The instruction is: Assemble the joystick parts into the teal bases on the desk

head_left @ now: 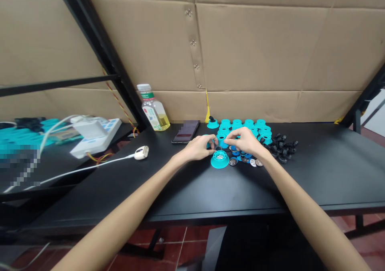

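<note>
Bare left forearm [120,199] and right forearm [313,211] reach up from the lower corners of the view across a black table [315,174]. Left hand [197,148] and right hand [243,140] meet near its far edge, their fingers [210,141] curled down and almost closed, nearly touching above a cyan plastic cup [221,139]. Whatever lies between the fingertips is hidden, so I cannot tell what either hand grips, or how firmly.

Just below them, at 6 o'clock, sits a round cyan flanged base [219,162] with a metal disc inside. Rows of cyan spools [237,124] stand at 12 o'clock, and a black-knobbed cyan piece [212,123] stands at 11. Black rubber parts [281,148] lie heaped at 3 o'clock, while silver discs [233,161] and small blue discs [236,152] are scattered around 5.

At 10 o'clock, a phone [185,132] lies near an upright bottle [153,108] of yellow liquid. Further out at 9 o'clock are a white cable [90,167] and a power strip [96,138]. A cardboard wall [258,50] rises behind.
</note>
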Tool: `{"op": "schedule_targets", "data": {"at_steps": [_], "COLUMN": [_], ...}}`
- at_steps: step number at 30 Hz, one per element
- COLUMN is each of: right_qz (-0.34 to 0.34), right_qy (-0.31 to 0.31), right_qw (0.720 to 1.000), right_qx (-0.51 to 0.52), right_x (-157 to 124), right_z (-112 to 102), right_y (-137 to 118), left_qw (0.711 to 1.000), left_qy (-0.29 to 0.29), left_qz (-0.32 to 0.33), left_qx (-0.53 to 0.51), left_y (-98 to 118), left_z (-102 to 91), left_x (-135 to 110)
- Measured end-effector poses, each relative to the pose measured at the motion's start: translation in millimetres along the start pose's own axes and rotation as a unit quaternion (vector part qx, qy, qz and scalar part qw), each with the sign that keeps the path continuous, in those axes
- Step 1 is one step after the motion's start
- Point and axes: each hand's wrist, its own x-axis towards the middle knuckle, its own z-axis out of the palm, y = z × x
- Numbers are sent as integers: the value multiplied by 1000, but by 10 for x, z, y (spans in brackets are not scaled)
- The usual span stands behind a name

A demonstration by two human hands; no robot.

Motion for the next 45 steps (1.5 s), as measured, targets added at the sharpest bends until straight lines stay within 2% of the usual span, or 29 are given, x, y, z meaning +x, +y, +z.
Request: {"op": "schedule_targets", "data": {"at_steps": [3,8,14,19,28,32,34,36,38,41,45], "right_qz": [-1,8,-16,0,16,17,23,24,17,-5,6], "right_qy": [-33,-58,-28,-30,-24,-8,28,72,91,78,51], "right_qw": [998,998,999,995,991,994,996,994,993,996,998], "right_qx": [48,29,-43,-96,-127,-106,-86,-80,-76,-48,34], "right_x": [-23,-60,-48,-71,-78,-63,-50,-37,-24,-8,5], "right_z": [26,95,175,222,284,247,208,179,174,207,240], "right_y": [-32,-75,-49,-111,-184,-179,-160,-132,-98,-54,-30], "left_qw": [1000,999,999,999,998,992,986,975,961,944,941], "left_qy": [17,24,31,37,55,94,98,84,66,38,-1], "left_qz": [2,-15,-8,-4,-9,-20,-31,-54,-76,-94,-114], "left_qx": [-5,-24,-36,-27,-34,-84,-132,-196,-259,-313,-319], "left_y": [1,-3,-22,-12,2,15,47,93,141,182,166], "left_z": [8,31,43,29,8,-66,-121,-172,-205,-221,-225], "left_x": [3,17,30,20,15,9,-5,-23,-42,-59,-65]}}
